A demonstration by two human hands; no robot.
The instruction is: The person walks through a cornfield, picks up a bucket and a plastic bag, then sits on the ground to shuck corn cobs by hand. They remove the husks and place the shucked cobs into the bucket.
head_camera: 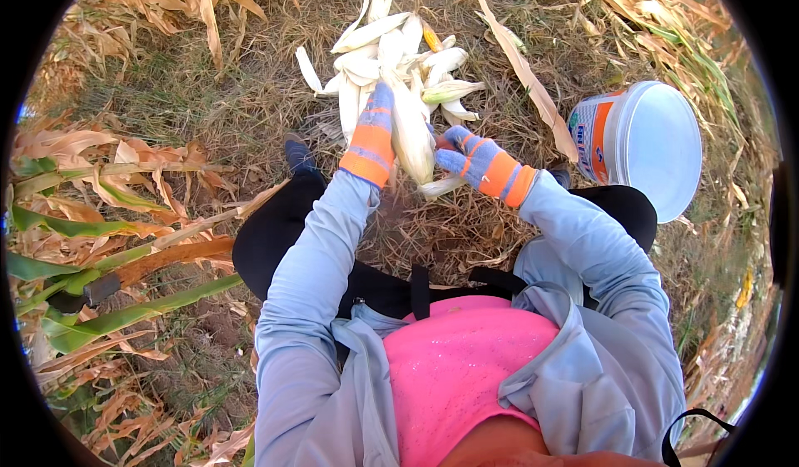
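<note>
An ear of corn in its pale husk (409,133) lies between my hands in the head view, its thicker end towards me. My left hand (372,131), in a grey-blue and orange knit glove, holds it from the left side. On its right is my right hand (477,158), gloved alike, fingers curled near the lower part; what they grip is not clear. A loose husk piece (442,186) sticks out below that hand. Beyond both hands lies a pile of ears in pale husks (368,61), with a bare orange-yellow tip (431,37) showing on one.
A white plastic bucket (661,152) with a printed label lies tipped on its side at the right. Dry corn stalks and leaves (125,217) cover the left side. More dry stalks (661,24) are at the upper right. A long dry leaf (530,83) rests on the dry grass.
</note>
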